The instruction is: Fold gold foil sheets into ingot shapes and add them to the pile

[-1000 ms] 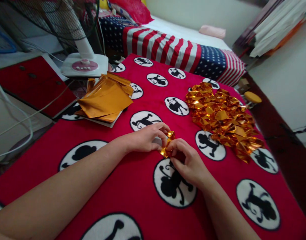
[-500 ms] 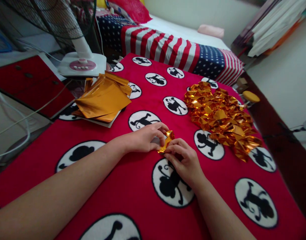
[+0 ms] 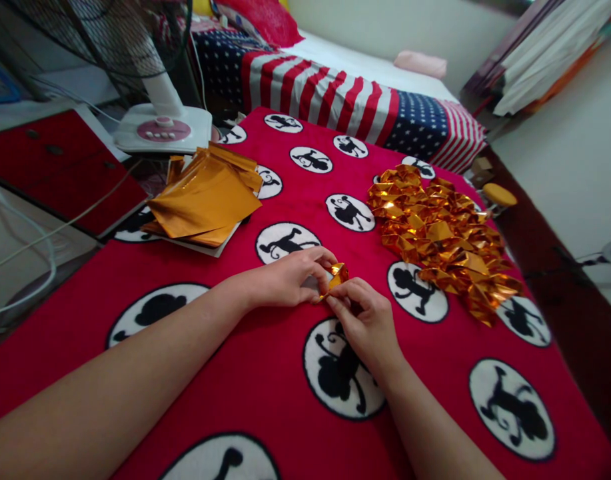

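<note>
A small piece of shiny gold foil paper [image 3: 339,273] is between my two hands, over the red cloth [image 3: 265,387] with its black monkey prints. My left hand [image 3: 298,277] grips its left side between thumb and fingers. On the near right side, the thumb and index finger of my right hand [image 3: 368,317] pinch the foil's lower edge. My fingers cover much of the piece. To the left lies a stack of flat gold sheets [image 3: 205,200]. A heap of folded gold foil pieces [image 3: 440,233] spreads over the cloth at the right.
A white fan base [image 3: 162,130] stands at the back left, by a red panel [image 3: 60,167] with cables across it. Behind the table is a bed with a stars-and-stripes cover [image 3: 330,93]. A yellow stool [image 3: 500,195] is beyond the right edge.
My right hand's fingers have closed in and shifted slightly left along the foil's lower edge, and less of the foil shows. My left hand has hardly moved.
</note>
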Tool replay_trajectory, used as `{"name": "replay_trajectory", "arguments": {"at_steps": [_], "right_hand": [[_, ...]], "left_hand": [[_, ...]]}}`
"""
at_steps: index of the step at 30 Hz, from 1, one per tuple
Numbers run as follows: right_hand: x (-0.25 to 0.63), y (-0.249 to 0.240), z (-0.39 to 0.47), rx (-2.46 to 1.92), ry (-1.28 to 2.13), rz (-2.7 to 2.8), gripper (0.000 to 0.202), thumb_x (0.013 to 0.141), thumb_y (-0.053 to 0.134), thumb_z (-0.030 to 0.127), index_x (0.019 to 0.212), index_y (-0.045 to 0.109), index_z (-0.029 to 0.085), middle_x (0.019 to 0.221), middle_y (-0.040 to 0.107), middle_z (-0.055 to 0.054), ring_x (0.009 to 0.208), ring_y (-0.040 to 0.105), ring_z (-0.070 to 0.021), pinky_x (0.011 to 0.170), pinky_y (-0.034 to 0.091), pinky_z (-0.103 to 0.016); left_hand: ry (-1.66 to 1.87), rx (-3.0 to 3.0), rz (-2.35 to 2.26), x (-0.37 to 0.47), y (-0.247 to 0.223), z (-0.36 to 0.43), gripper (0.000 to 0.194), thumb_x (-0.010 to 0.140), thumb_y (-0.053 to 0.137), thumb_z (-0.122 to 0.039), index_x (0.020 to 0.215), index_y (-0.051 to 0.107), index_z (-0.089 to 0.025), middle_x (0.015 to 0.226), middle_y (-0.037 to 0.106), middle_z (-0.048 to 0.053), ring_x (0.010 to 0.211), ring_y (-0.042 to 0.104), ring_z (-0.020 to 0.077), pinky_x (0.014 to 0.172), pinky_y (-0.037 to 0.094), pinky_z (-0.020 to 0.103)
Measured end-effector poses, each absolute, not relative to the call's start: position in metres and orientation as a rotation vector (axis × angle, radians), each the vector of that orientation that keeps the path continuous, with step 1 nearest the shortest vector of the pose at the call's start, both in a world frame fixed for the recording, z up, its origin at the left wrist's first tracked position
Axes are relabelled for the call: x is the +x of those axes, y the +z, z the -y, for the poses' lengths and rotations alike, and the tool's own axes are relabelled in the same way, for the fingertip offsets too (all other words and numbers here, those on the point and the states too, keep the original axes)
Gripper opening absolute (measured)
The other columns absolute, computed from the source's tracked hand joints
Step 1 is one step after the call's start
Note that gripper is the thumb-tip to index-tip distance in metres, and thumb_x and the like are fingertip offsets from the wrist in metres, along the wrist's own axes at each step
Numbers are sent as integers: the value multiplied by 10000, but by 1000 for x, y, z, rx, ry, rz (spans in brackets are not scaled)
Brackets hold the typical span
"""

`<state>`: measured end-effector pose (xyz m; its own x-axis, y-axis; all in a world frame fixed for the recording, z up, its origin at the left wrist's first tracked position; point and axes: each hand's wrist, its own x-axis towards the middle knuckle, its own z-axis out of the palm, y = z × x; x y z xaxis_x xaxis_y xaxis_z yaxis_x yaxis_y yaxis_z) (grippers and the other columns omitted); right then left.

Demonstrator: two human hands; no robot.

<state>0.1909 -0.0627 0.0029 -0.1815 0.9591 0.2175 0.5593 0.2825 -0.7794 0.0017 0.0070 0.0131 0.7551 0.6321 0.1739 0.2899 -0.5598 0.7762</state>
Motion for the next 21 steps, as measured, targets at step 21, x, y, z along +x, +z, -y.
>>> {"name": "replay_trajectory", "arguments": {"at_steps": [21], "right_hand": [[183, -2, 61, -1565, 540, 1818, 56, 784, 607, 163, 756, 634, 203, 694, 593, 20, 562, 499, -111, 552, 373, -234]], "left_hand": [[582, 2188, -720, 2, 14, -6, 161, 716, 669, -36, 815, 622, -154, 1241, 564, 112, 1174, 543, 214, 1052, 413, 360]]}}
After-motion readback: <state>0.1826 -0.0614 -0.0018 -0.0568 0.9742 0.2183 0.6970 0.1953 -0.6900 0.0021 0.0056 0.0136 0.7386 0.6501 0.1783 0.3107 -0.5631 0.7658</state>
